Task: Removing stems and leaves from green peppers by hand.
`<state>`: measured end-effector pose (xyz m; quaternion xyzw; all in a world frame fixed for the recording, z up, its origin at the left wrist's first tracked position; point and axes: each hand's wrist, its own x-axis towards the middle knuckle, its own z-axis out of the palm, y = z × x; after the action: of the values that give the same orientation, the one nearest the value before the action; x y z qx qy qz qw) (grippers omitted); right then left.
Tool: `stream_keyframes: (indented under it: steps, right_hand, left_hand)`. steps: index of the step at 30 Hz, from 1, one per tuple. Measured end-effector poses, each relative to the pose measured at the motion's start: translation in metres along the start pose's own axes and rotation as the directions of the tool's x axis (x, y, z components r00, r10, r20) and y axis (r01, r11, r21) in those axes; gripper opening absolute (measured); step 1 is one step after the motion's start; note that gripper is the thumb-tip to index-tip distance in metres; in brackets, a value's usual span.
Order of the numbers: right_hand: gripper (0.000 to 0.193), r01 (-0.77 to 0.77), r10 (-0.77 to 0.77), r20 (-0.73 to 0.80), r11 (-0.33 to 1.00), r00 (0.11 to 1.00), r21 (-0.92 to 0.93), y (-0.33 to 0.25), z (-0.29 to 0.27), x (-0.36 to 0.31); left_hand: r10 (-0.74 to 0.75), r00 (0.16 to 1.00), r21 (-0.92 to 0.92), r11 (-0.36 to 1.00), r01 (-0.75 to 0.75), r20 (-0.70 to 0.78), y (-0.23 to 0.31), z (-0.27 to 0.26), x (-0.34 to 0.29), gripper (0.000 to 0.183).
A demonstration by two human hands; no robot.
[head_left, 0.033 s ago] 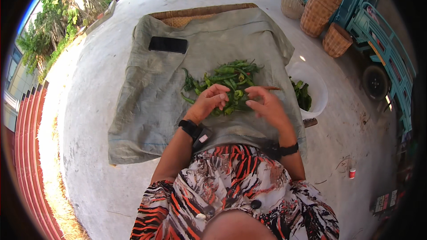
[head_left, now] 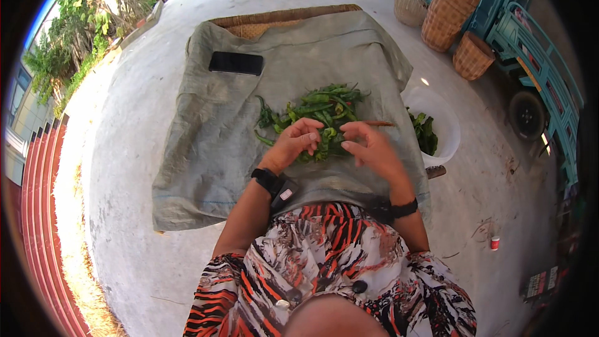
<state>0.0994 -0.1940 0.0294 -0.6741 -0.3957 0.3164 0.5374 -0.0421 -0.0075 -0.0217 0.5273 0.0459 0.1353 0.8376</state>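
A loose pile of long green peppers lies on a grey-green woven sheet in front of me. My left hand is over the near side of the pile, fingers curled in on a green pepper at their tips. Facing it from the right, my right hand holds its thumb and forefinger apart, with nothing visible between them. Part of the pile is hidden beneath both hands. Just beyond the right hand a thin reddish-brown pepper points to the right.
A black phone lies at the sheet's far left. Woven basketwork shows under its far edge. To the right stands a white bucket with green leafy pieces. Wicker baskets and a teal cargo vehicle are farther right.
My right hand has shifted slightly left, toward the left hand. The left hand and the pile look the same.
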Motion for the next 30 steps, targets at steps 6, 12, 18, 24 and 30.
stream_keyframes:
  steps: [6,12,18,24,30]
  right_hand:
    - [0.031,0.005,-0.026,0.174,0.993,0.984,0.119,0.012,0.017,0.019]
    - [0.034,-0.008,-0.002,0.191,0.999,0.982,0.053,0.014,0.019,0.018]
    - [0.035,-0.084,0.162,0.416,0.976,0.895,-0.199,0.040,0.020,0.018]
    - [0.034,0.027,0.001,0.252,0.994,0.968,-0.109,0.040,0.025,0.008]
    - [0.031,-0.088,0.074,0.245,0.995,0.967,0.047,0.033,0.015,0.012]
  left_hand:
    - [-0.024,0.999,0.112,0.993,0.027,-0.029,-0.009,-0.013,0.005,0.019]
    - [0.002,0.992,-0.018,1.000,-0.004,-0.125,-0.002,-0.008,0.005,0.012]
    - [0.013,0.995,0.110,0.994,-0.002,-0.095,-0.003,-0.005,0.002,0.011]
    - [0.003,0.997,-0.009,1.000,-0.003,-0.080,-0.013,-0.012,0.000,0.015]
    - [-0.011,0.997,-0.197,0.980,-0.005,-0.077,-0.009,-0.011,0.000,0.016]
